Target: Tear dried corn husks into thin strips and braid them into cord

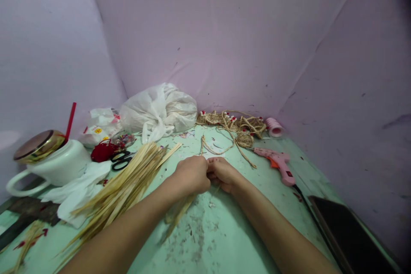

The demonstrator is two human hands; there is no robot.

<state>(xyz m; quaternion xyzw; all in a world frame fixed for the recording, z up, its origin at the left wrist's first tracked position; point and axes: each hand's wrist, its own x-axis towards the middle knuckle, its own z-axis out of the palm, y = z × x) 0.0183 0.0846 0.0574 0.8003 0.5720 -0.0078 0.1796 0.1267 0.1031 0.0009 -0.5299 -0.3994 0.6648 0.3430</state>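
Observation:
My left hand (193, 174) and my right hand (222, 173) meet near the middle of the table, fingers closed and pinched together. Between them are dried leaf strips (180, 217), whose loose ends trail below my left hand. Above my hands a thin straw-coloured braid (202, 147) rises from the same strips. The exact finger grip is partly hidden by my left hand. To the left lies a bundle of dried straw-coloured leaf strips (128, 192), partly behind my left forearm.
Left stand a white mug (61, 165), scissors (121, 162), red yarn (103, 150) and a hammer (35, 209). At the back are a white plastic bag (160, 109) and braided pieces (213, 118). A pink glue gun (276, 160), a ribbon spool (274, 127) and a dark flat object (346, 235) lie right.

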